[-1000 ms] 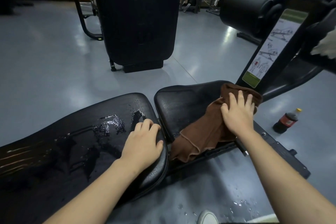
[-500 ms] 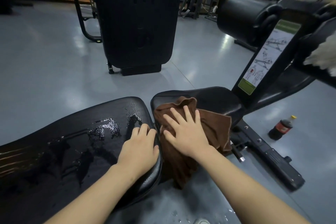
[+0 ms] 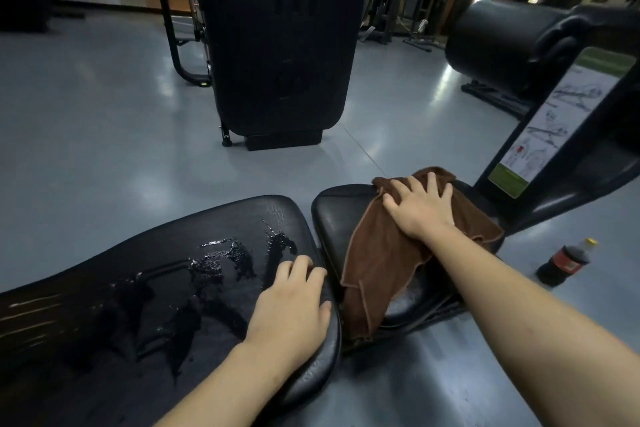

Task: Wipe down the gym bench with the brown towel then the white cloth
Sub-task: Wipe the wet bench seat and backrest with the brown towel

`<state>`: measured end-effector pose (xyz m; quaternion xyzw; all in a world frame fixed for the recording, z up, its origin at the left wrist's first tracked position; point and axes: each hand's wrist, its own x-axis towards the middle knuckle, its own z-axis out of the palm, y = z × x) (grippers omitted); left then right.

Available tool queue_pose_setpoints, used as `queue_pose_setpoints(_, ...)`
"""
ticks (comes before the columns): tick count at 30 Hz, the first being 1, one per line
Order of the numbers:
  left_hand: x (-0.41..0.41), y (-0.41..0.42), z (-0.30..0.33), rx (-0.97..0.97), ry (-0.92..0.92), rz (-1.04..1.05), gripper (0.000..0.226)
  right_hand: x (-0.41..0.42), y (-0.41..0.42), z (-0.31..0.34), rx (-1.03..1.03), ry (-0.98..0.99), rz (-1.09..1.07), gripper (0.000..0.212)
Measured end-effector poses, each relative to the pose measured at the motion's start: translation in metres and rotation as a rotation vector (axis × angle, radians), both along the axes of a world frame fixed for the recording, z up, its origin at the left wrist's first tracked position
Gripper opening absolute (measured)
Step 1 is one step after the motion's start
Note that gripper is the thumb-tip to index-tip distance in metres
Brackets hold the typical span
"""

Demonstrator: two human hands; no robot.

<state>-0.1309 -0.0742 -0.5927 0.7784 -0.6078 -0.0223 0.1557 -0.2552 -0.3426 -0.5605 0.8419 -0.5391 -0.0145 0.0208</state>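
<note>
The black gym bench has a long back pad (image 3: 138, 288) with wet puddles on it and a smaller seat pad (image 3: 332, 215) to its right. A brown towel (image 3: 377, 256) lies spread over the seat pad and hangs off its near edge. My right hand (image 3: 420, 208) presses flat on the towel at the far side of the seat, fingers spread. My left hand (image 3: 294, 302) rests palm down on the right end of the back pad, holding nothing. The white cloth is out of view.
A cola bottle (image 3: 562, 262) stands on the grey floor right of the bench. The bench's post with an instruction sticker (image 3: 550, 125) rises behind the seat, under a black roller pad (image 3: 498, 42). A tall black upright pad (image 3: 277, 42) stands ahead.
My right hand slid the towel from the far right of the seat to its left end, and is now back toward the far middle. My left hand stayed put.
</note>
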Motion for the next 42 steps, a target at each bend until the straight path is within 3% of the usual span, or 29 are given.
queue_pose_setpoints(4,0.002,-0.002,-0.001,-0.005,-0.015,-0.006,0.039,0.013,0.004,-0.003,0.003,0.037,0.053,0.067)
queue_pose_setpoints(13,0.01,-0.004,0.002,0.018,0.0,-0.005,0.046,0.05,0.064,-0.023,0.006,0.119,0.518,0.062)
queue_pose_setpoints(16,0.01,-0.004,0.002,0.027,0.013,0.006,0.045,0.033,0.073,-0.024,-0.008,0.086,0.58,0.064)
queue_pose_setpoints(19,0.009,-0.004,0.002,0.032,0.019,0.011,0.044,0.005,0.07,-0.018,-0.026,0.032,0.519,0.078)
queue_pose_setpoints(24,0.009,0.002,-0.001,0.023,0.053,-0.008,0.045,-0.05,0.039,-0.009,-0.065,-0.003,0.275,0.059)
queue_pose_setpoints(32,0.013,0.002,-0.003,0.003,0.053,-0.047,0.049,-0.057,0.003,0.004,0.001,-0.001,-0.031,0.066)
queue_pose_setpoints(42,0.029,-0.005,0.001,0.027,0.059,-0.063,0.052,0.006,-0.007,0.001,0.02,0.065,0.132,0.068)
